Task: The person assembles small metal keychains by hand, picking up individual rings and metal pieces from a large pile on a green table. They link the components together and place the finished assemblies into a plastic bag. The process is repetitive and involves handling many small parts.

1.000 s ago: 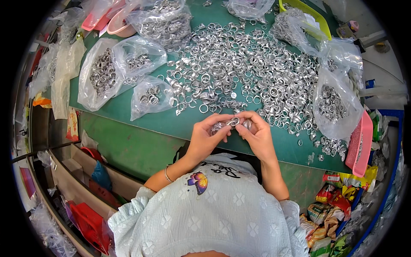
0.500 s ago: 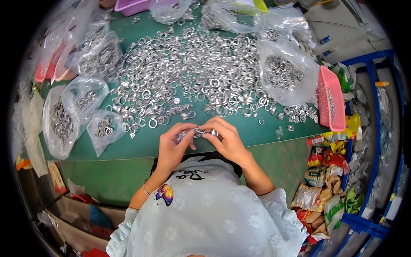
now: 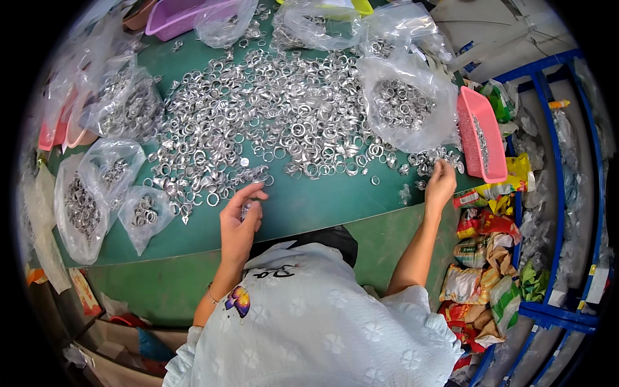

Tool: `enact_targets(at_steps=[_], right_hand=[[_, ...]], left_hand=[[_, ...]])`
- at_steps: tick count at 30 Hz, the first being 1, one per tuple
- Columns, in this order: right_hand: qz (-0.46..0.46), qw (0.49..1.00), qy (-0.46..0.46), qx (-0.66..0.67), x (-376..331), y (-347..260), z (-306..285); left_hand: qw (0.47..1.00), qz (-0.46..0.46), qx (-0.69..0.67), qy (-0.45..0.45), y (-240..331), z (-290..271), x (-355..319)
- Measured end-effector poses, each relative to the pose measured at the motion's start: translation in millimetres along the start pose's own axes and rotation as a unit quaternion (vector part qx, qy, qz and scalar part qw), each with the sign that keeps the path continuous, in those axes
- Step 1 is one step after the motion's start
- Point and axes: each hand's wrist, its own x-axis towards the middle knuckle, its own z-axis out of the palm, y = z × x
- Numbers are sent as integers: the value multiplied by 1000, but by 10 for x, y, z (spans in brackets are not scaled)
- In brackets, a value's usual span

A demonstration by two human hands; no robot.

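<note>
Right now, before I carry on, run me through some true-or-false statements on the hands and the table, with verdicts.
1. The left hand is empty. False: silver pieces show within its curled fingers.
2. The right hand is at a small cluster of silver pieces near the pink tray. True.
3. The two hands are touching each other. False: they are apart, with bare green tabletop between them.
4. An open clear plastic bag with rings in it lies to the left of the pink tray. True.
5. The purple tray is at the table's near edge. False: it is toward the far side, left of centre.
</note>
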Motion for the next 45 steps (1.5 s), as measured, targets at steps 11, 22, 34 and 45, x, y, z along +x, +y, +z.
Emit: enact_targets(at_steps=[11, 22, 34, 45], right_hand=[[-25, 938, -183, 294, -376, -1353, 84], [193, 633, -465, 588, -694, -2135, 172], [-198, 914, -325, 141, -593, -1920, 266], [-218, 799, -352, 436, -1065, -2663, 465]], left_hand=[[999, -18, -29, -12, -36, -50, -29], [939, -139, -316, 1, 120, -166, -75], [949, -122, -289, -2, -34, -177, -50], [958, -101, -264, 44, 5, -172, -109]])
